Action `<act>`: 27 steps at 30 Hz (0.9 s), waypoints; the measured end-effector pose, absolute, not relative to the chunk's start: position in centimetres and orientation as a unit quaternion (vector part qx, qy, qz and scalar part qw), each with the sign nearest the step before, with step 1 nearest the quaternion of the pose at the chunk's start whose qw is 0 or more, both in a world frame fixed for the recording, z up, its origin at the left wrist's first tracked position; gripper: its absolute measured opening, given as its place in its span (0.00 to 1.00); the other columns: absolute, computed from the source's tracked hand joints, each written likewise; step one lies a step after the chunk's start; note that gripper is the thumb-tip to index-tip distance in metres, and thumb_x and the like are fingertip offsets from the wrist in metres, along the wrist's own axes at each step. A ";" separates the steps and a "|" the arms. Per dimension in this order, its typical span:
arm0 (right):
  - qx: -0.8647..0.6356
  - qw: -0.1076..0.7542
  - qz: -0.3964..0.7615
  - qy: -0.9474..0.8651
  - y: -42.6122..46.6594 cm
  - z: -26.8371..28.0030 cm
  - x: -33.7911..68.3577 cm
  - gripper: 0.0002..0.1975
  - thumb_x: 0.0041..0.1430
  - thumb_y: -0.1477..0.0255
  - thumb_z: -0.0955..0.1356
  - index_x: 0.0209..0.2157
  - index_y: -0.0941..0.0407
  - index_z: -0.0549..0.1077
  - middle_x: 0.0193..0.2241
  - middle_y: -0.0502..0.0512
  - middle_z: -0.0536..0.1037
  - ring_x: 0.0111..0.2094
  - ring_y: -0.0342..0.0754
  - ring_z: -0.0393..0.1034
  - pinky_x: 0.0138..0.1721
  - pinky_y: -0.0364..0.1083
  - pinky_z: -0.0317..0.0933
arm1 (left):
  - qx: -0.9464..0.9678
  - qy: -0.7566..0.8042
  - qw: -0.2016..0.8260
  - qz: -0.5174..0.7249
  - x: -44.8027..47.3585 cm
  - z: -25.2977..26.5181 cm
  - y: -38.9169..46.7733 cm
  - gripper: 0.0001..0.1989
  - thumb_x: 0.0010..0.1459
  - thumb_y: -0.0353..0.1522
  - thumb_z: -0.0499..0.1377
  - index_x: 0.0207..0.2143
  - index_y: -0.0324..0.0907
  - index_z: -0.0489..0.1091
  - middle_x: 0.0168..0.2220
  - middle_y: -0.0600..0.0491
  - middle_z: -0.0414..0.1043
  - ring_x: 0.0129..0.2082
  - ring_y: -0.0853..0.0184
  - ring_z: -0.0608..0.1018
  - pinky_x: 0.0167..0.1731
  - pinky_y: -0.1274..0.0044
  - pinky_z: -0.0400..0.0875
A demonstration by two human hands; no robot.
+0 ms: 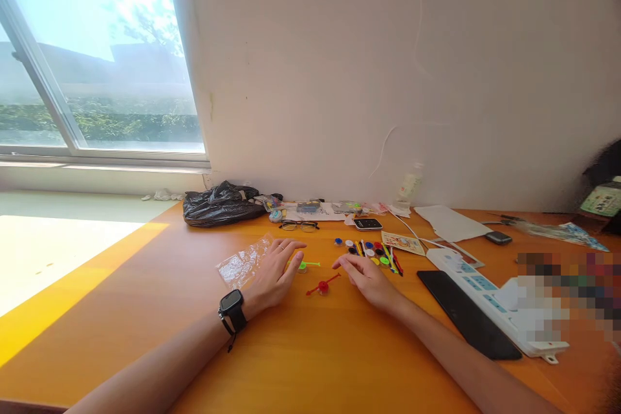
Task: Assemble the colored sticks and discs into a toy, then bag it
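Empty hands, left (279,270) with fingers spread at ten o'clock, right (365,278) loosely bent at three, flank a red spinner (323,286), probably best touched lightly.

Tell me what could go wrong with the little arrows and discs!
The green arrow sits close by the left hand, so a small slip might knock it. The red arrow lies between both hands, so the right hand could bump it. The little discs beyond that hand might scatter if brushed.
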State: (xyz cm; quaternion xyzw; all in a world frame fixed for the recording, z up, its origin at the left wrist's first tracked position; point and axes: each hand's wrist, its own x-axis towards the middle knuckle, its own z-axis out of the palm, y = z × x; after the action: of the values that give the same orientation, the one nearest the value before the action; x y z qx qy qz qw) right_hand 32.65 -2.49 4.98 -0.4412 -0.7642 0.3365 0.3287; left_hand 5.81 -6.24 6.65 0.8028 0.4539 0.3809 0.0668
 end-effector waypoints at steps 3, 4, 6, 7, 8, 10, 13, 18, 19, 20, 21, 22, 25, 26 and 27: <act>-0.432 0.318 0.339 -0.773 -2.8 5.3 32.5 0.26 0.71 0.51 0.61 0.43 0.56 0.80 0.27 0.51 0.73 0.30 0.50 0.66 0.35 0.47 0.60 | 0.797 0.475 0.063 0.367 5.7 6.2 -5.8 0.21 0.76 0.41 0.41 0.49 0.43 0.72 0.48 0.46 0.77 0.50 0.56 0.76 0.54 0.62 0.70; -0.427 0.316 0.342 -0.775 -2.9 5.3 32.4 0.25 0.71 0.51 0.61 0.43 0.56 0.80 0.27 0.52 0.73 0.31 0.50 0.67 0.36 0.47 0.60 | 0.795 0.482 0.061 0.364 5.7 6.1 -5.6 0.21 0.76 0.41 0.41 0.49 0.43 0.72 0.47 0.47 0.77 0.48 0.57 0.76 0.53 0.62 0.70; -0.424 0.315 0.343 -0.777 -3.0 5.4 32.3 0.25 0.71 0.52 0.60 0.42 0.56 0.80 0.28 0.52 0.74 0.31 0.50 0.67 0.36 0.47 0.61 | 0.788 0.492 0.052 0.365 5.6 5.8 -5.4 0.21 0.76 0.40 0.41 0.47 0.43 0.72 0.45 0.47 0.77 0.46 0.58 0.77 0.50 0.63 0.71; -0.425 0.315 0.342 -0.777 -3.0 5.3 32.3 0.25 0.71 0.52 0.61 0.42 0.56 0.79 0.28 0.52 0.74 0.31 0.50 0.68 0.36 0.47 0.61 | 0.786 0.495 0.046 0.368 5.5 5.7 -5.3 0.22 0.76 0.40 0.41 0.47 0.44 0.72 0.44 0.48 0.77 0.45 0.58 0.77 0.50 0.64 0.71; -0.427 0.316 0.341 -0.776 -3.0 5.3 32.3 0.25 0.71 0.52 0.61 0.42 0.56 0.79 0.28 0.52 0.74 0.31 0.50 0.68 0.36 0.47 0.61 | 0.784 0.495 0.041 0.371 5.5 5.7 -5.2 0.22 0.76 0.40 0.40 0.46 0.44 0.72 0.44 0.48 0.77 0.45 0.58 0.77 0.49 0.64 0.71; -0.428 0.317 0.344 -0.773 -3.0 5.2 32.4 0.25 0.71 0.52 0.61 0.43 0.56 0.79 0.28 0.51 0.75 0.31 0.49 0.68 0.36 0.47 0.61 | 0.782 0.495 0.038 0.377 5.5 5.6 -5.2 0.22 0.76 0.40 0.40 0.46 0.43 0.72 0.44 0.48 0.77 0.45 0.58 0.76 0.50 0.64 0.71; -0.424 0.315 0.351 -0.774 -3.0 5.2 32.4 0.25 0.72 0.52 0.60 0.43 0.56 0.79 0.29 0.52 0.75 0.31 0.49 0.68 0.37 0.47 0.61 | 0.781 0.497 0.043 0.376 5.5 5.7 -5.2 0.23 0.76 0.40 0.40 0.46 0.43 0.72 0.44 0.48 0.77 0.45 0.58 0.76 0.51 0.63 0.70; -0.432 0.317 0.330 -0.777 -3.0 5.3 32.3 0.25 0.71 0.52 0.61 0.42 0.57 0.79 0.33 0.55 0.79 0.34 0.51 0.71 0.39 0.48 0.63 | 0.775 0.502 0.054 0.379 5.5 5.9 -5.2 0.22 0.76 0.39 0.40 0.45 0.43 0.72 0.44 0.48 0.77 0.45 0.58 0.75 0.51 0.63 0.69; -0.434 0.317 0.326 -0.778 -3.0 5.3 32.3 0.25 0.71 0.53 0.61 0.43 0.57 0.80 0.34 0.55 0.79 0.36 0.52 0.72 0.39 0.48 0.63 | 0.774 0.502 0.054 0.381 5.5 5.9 -5.2 0.22 0.76 0.39 0.40 0.45 0.43 0.72 0.44 0.48 0.77 0.45 0.57 0.75 0.51 0.62 0.68; -0.436 0.317 0.323 -0.778 -3.0 5.3 32.3 0.25 0.71 0.53 0.61 0.43 0.57 0.80 0.36 0.56 0.80 0.37 0.53 0.73 0.40 0.48 0.64 | 0.774 0.502 0.054 0.383 5.5 5.9 -5.2 0.22 0.76 0.39 0.40 0.45 0.43 0.71 0.44 0.48 0.77 0.45 0.57 0.75 0.51 0.62 0.68; -0.437 0.316 0.321 -0.778 -3.0 5.2 32.3 0.25 0.71 0.53 0.61 0.44 0.57 0.80 0.37 0.57 0.81 0.38 0.53 0.73 0.41 0.48 0.65 | 0.773 0.501 0.053 0.385 5.5 5.8 -5.2 0.21 0.76 0.39 0.40 0.45 0.43 0.71 0.45 0.48 0.77 0.45 0.57 0.75 0.52 0.62 0.68; -0.437 0.316 0.320 -0.779 -2.9 5.2 32.4 0.25 0.71 0.53 0.61 0.44 0.56 0.81 0.39 0.57 0.82 0.39 0.54 0.74 0.42 0.48 0.65 | 0.773 0.501 0.052 0.386 5.4 5.8 -5.2 0.21 0.76 0.39 0.40 0.46 0.43 0.71 0.45 0.48 0.77 0.45 0.58 0.75 0.52 0.62 0.68; -0.428 0.313 0.321 -0.785 -2.8 5.0 32.5 0.25 0.72 0.53 0.60 0.42 0.56 0.81 0.41 0.59 0.83 0.42 0.57 0.75 0.43 0.49 0.66 | 0.775 0.498 0.050 0.387 5.4 5.6 -5.0 0.22 0.77 0.39 0.40 0.47 0.43 0.71 0.45 0.48 0.77 0.46 0.58 0.74 0.53 0.62 0.67; -0.426 0.312 0.321 -0.786 -2.7 4.9 32.5 0.25 0.72 0.52 0.60 0.42 0.55 0.81 0.41 0.59 0.83 0.43 0.57 0.75 0.43 0.49 0.66 | 0.775 0.498 0.050 0.386 5.4 5.6 -5.0 0.22 0.77 0.39 0.40 0.47 0.43 0.71 0.45 0.48 0.77 0.46 0.58 0.74 0.53 0.62 0.67; -0.425 0.312 0.321 -0.787 -2.7 4.9 32.5 0.25 0.72 0.52 0.60 0.42 0.55 0.81 0.42 0.60 0.83 0.44 0.58 0.75 0.44 0.50 0.66 | 0.775 0.498 0.049 0.386 5.3 5.5 -4.9 0.22 0.77 0.39 0.40 0.47 0.43 0.71 0.45 0.48 0.77 0.46 0.58 0.74 0.53 0.62 0.67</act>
State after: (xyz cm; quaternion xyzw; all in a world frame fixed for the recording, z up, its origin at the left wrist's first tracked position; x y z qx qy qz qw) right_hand 32.53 -2.71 4.86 -0.4246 -0.7870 0.3212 0.3118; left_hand 5.35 -4.95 5.53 0.7748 0.4980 0.3862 0.0495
